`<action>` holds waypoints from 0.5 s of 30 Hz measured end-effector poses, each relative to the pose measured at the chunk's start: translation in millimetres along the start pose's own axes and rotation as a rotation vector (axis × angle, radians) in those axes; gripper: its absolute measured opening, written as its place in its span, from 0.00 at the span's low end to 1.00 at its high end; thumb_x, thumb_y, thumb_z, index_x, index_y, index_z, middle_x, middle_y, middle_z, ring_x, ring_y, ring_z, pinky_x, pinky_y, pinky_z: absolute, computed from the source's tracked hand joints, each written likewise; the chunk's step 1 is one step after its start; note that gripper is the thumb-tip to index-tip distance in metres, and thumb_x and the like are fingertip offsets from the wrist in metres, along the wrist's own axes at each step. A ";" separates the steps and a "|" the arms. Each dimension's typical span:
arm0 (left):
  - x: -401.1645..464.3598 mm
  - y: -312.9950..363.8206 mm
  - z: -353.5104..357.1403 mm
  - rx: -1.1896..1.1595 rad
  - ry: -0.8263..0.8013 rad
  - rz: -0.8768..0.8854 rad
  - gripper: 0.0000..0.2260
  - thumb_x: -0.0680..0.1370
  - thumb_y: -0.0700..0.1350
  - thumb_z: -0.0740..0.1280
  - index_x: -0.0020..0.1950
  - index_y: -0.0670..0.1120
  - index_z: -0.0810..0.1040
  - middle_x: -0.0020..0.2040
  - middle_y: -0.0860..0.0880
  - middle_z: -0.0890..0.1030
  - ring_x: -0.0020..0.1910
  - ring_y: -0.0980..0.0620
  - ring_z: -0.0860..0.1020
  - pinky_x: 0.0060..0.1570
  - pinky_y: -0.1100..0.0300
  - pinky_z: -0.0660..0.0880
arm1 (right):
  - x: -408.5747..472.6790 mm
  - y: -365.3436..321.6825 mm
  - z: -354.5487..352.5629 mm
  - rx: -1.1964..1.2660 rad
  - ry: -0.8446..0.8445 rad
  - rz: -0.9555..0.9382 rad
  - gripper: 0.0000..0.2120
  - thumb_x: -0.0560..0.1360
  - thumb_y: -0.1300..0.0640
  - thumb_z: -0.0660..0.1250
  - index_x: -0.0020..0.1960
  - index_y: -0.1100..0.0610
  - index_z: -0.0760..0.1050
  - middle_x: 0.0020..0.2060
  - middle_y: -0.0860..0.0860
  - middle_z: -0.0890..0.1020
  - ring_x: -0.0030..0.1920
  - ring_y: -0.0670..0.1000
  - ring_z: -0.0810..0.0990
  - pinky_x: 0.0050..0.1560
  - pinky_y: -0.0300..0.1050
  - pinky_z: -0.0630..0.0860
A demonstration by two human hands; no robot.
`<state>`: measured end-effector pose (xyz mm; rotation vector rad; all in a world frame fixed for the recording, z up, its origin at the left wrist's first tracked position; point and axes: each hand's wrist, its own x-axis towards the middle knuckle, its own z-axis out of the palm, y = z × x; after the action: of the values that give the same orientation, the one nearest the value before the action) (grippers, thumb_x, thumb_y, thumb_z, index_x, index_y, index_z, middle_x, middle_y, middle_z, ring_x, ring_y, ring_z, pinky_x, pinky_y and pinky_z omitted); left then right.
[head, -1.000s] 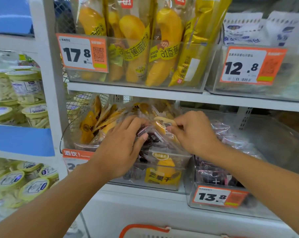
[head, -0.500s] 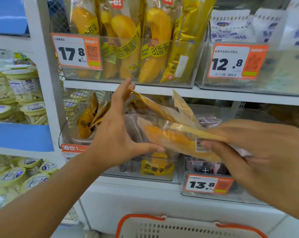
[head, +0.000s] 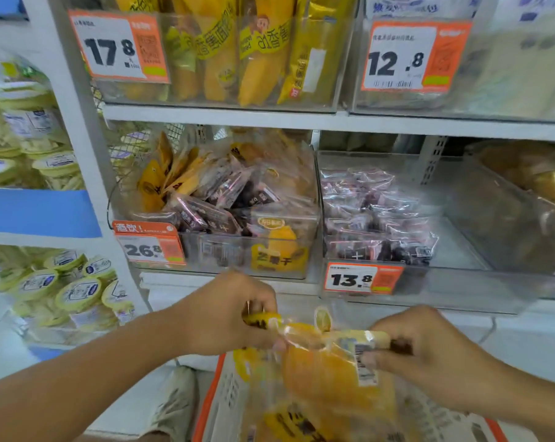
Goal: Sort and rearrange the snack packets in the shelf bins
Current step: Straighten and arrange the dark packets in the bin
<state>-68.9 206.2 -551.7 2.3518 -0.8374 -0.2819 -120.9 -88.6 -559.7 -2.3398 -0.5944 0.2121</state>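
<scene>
Yellow packets (head: pixel 327 362) pinched at both ends by left hand (head: pixel 225 317) and right hand (head: pixel 429 352); keep level, lower gently into near basket (head: pixel 218 393).

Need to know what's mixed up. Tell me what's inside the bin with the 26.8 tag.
The bin holds yellow mango packets and dark pink-wrapped packets jumbled together. Whatever lies beneath them is covered.

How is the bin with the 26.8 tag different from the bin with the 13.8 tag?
The 26.8 bin is heaped high with a mix of yellow-orange packets and dark pinkish ones. The 13.8 bin holds only dark pinkish packets, piled at its left side, with bare floor on the right. Both are clear plastic bins on the same shelf, each with an orange-and-white price tag.
</scene>
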 end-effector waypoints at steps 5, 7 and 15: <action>28.8 8.9 -9.2 0.175 0.155 0.092 0.09 0.76 0.54 0.73 0.41 0.50 0.83 0.34 0.55 0.81 0.34 0.59 0.78 0.35 0.66 0.73 | 30.3 15.0 1.7 -0.130 -0.276 0.142 0.13 0.76 0.54 0.72 0.57 0.40 0.76 0.45 0.45 0.82 0.37 0.38 0.79 0.40 0.32 0.73; 30.4 22.9 -34.7 0.220 0.529 0.184 0.09 0.75 0.56 0.73 0.44 0.51 0.82 0.37 0.56 0.81 0.36 0.58 0.79 0.37 0.64 0.76 | 45.0 -19.1 -15.3 -0.091 -0.103 -0.001 0.11 0.75 0.50 0.73 0.56 0.42 0.79 0.45 0.43 0.83 0.41 0.38 0.81 0.41 0.30 0.73; 49.1 -33.9 -78.4 0.813 0.401 -0.013 0.22 0.73 0.57 0.71 0.66 0.55 0.76 0.78 0.48 0.60 0.78 0.42 0.55 0.75 0.38 0.55 | 170.8 -76.5 -62.5 -0.742 0.072 -0.070 0.23 0.66 0.36 0.77 0.52 0.51 0.78 0.43 0.48 0.80 0.45 0.52 0.78 0.46 0.51 0.78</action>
<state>16.4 233.8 -510.8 2.9874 -0.8259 0.6300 21.6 4.3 -459.7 -3.0077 -0.8170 -0.1590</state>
